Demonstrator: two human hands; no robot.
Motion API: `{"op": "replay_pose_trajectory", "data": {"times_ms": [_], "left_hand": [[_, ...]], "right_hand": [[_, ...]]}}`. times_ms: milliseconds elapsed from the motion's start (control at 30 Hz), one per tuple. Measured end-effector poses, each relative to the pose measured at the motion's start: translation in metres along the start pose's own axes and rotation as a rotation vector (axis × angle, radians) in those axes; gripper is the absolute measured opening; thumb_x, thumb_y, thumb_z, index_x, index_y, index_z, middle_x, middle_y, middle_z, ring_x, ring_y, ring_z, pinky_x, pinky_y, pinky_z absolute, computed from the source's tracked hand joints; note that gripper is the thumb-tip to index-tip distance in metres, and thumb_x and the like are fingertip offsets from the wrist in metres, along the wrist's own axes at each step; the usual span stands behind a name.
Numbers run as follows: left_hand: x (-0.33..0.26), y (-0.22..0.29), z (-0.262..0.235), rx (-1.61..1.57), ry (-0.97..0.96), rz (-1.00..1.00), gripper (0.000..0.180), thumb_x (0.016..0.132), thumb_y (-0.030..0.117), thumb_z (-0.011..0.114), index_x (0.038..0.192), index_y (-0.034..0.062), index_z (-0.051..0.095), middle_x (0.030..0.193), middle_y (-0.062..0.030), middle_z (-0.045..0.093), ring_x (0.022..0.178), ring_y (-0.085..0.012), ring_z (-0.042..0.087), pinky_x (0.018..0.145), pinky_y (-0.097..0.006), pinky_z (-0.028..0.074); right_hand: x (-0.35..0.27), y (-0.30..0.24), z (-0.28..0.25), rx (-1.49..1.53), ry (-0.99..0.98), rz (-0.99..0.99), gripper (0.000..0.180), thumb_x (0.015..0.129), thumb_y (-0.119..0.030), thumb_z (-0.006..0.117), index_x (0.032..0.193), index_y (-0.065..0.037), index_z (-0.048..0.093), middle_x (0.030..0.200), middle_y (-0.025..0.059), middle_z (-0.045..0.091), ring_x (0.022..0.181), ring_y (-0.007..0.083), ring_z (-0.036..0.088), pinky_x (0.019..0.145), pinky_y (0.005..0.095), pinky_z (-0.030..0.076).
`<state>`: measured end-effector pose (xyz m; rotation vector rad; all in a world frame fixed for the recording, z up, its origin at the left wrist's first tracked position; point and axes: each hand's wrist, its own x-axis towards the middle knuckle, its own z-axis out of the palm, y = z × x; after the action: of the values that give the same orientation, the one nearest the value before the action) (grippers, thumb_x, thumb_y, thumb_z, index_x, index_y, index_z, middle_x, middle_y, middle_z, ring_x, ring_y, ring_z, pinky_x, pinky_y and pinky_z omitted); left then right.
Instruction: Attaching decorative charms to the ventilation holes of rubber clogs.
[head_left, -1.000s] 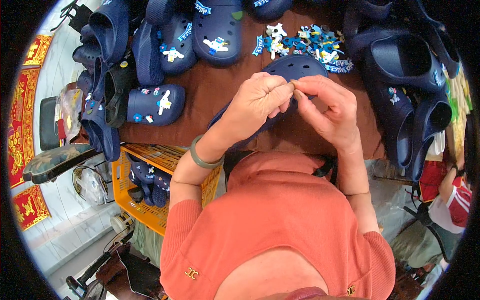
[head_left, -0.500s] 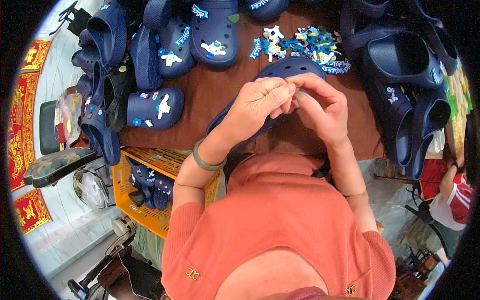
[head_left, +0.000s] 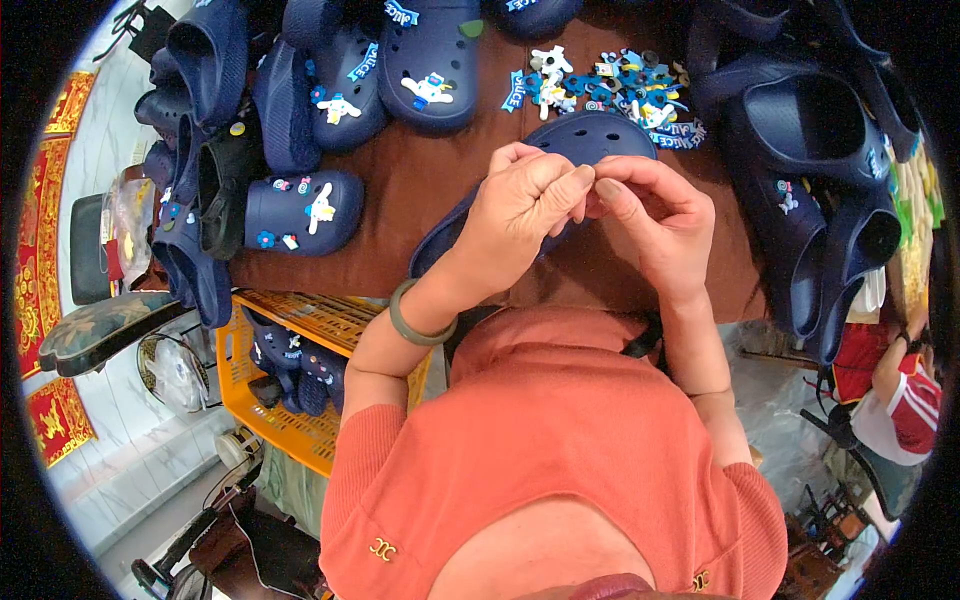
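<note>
My left hand and my right hand meet above a dark blue clog with holes in its toe. Both sets of fingers are pinched together, tip to tip. Whatever they pinch is too small or too hidden to make out. The clog lies on the brown tablecloth, mostly covered by my hands and left forearm. Just beyond it is a pile of small shoe charms in blue, white and yellow.
Charm-decorated blue clogs stand at the back left, and one lies at the left edge. More blue clogs are heaped on the right. A yellow crate holding clogs stands below the table, beside a cushioned chair arm.
My right hand has shifted slightly to the right, and its fingertips have drawn a little away from my left thumb. The clog beneath stays in place.
</note>
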<state>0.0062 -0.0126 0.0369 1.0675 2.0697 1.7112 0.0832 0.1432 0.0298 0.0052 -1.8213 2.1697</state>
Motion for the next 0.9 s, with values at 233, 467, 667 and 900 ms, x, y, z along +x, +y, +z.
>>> {"op": "replay_pose_trajectory", "data": {"times_ms": [233,467,667,900], "left_hand": [[0.000,-0.010,0.003,0.319,0.161,0.189,0.026,0.097,0.020,0.052,0.077,0.0075,0.060,0.062,0.0030,0.051,0.066,-0.0124,0.051,0.091,-0.035,0.033],[0.001,-0.011,0.003,0.417,0.221,0.263,0.017,0.090,0.017,0.061,0.075,0.0085,0.062,0.067,0.0004,0.056,0.071,-0.0178,0.055,0.091,-0.042,0.033],[0.002,-0.009,0.006,0.557,0.279,0.353,0.014,0.084,0.015,0.068,0.073,0.0086,0.061,0.067,0.0003,0.056,0.071,-0.0186,0.057,0.090,-0.044,0.034],[0.001,-0.007,0.011,0.600,0.318,0.384,0.014,0.082,0.013,0.069,0.072,0.0085,0.061,0.065,-0.0005,0.053,0.071,-0.0192,0.057,0.090,-0.046,0.035]], "right_hand": [[0.000,0.006,0.010,-0.117,0.036,-0.102,0.010,0.087,0.002,0.065,0.096,0.001,0.064,0.090,0.0034,0.066,0.082,0.0079,0.062,0.072,0.0224,0.052],[0.001,0.006,0.013,-0.088,0.043,-0.086,0.009,0.087,0.002,0.065,0.096,0.001,0.064,0.090,0.0038,0.065,0.082,0.0087,0.063,0.070,0.0219,0.052],[0.001,0.003,0.014,-0.233,0.065,-0.126,0.008,0.085,0.002,0.065,0.092,0.002,0.062,0.085,0.0040,0.064,0.077,0.0083,0.062,0.067,0.0218,0.052],[0.007,0.009,0.012,-0.538,0.081,-0.393,0.015,0.077,0.004,0.068,0.086,-0.002,0.058,0.077,0.0068,0.061,0.068,0.0134,0.061,0.062,0.0258,0.051]]}}
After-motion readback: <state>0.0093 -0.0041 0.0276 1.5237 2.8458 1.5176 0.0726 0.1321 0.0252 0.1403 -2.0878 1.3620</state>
